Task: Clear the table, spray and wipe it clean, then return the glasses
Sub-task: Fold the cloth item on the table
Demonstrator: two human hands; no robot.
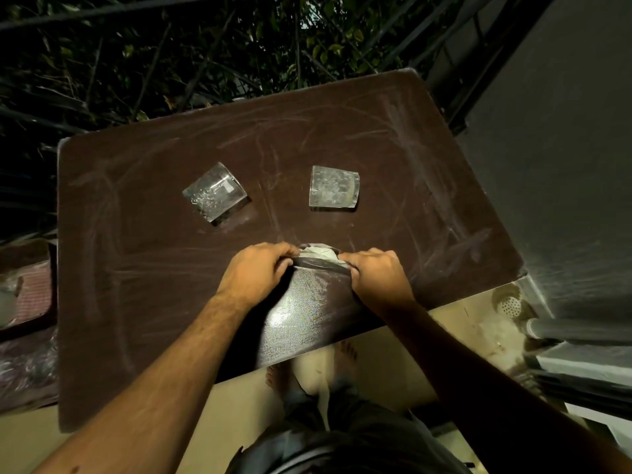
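Observation:
Two clear cut-pattern glasses stand on the dark brown table: one glass left of centre, the other glass right of centre. Nearer the front edge, my left hand and my right hand both grip a small pale cloth stretched between them, just above the tabletop. The cloth is mostly hidden by my fingers. Faint wipe streaks cover the table's surface.
Dark foliage lies beyond the table's far edge. A dark wall rises at the right. A lower surface with a reddish mat sits to the left. Beige floor with a round drain lies at the near right; my feet show below the table.

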